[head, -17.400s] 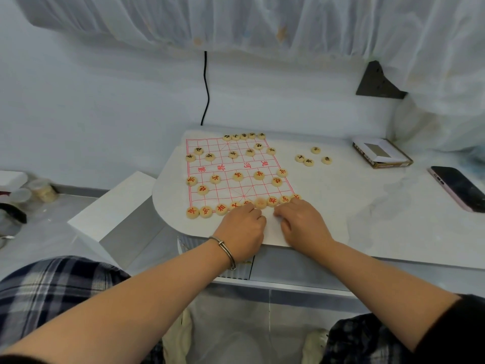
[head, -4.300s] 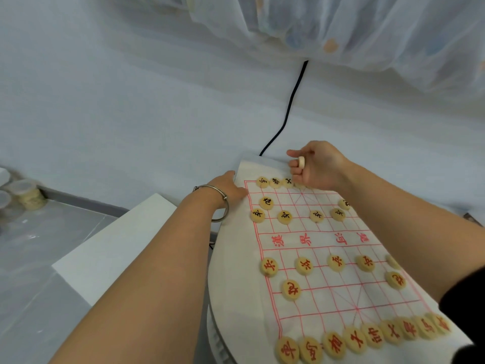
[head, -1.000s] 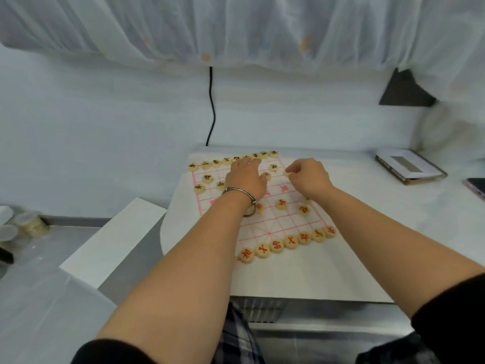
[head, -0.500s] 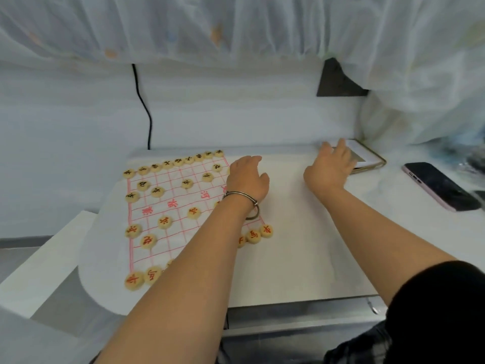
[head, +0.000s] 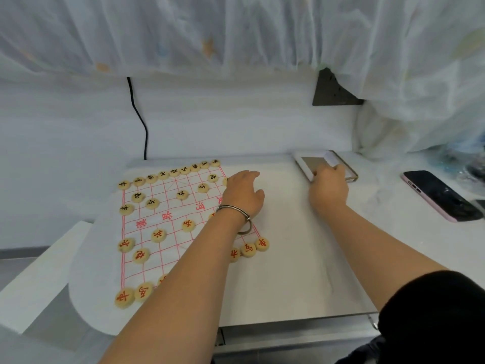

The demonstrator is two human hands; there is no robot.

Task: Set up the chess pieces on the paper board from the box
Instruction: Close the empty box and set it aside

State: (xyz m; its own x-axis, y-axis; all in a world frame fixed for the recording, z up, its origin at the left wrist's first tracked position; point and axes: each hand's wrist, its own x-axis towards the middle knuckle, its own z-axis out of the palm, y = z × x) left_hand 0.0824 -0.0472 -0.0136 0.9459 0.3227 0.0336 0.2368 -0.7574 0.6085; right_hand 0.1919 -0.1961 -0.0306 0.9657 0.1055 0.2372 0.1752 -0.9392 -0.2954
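While left hand (head: 242,195) rests released on board (head: 170,249) edge, right hand (head: 328,190) grasps box (head: 311,163) rim.

The white paper board (head: 160,187) carries a red grid and red characters. Its tan black-lettered pieces (head: 182,194) sit toward 12 o'clock and the red-lettered pieces (head: 188,225) toward 6 o'clock. At 2 o'clock is a white, gold-rimmed box (head: 301,166); at 3 o'clock a black phone (head: 441,195) in pink.

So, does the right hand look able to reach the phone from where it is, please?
Probably yes: the right hand is at the box, and the phone lies to its right on the counter, with nothing between them.
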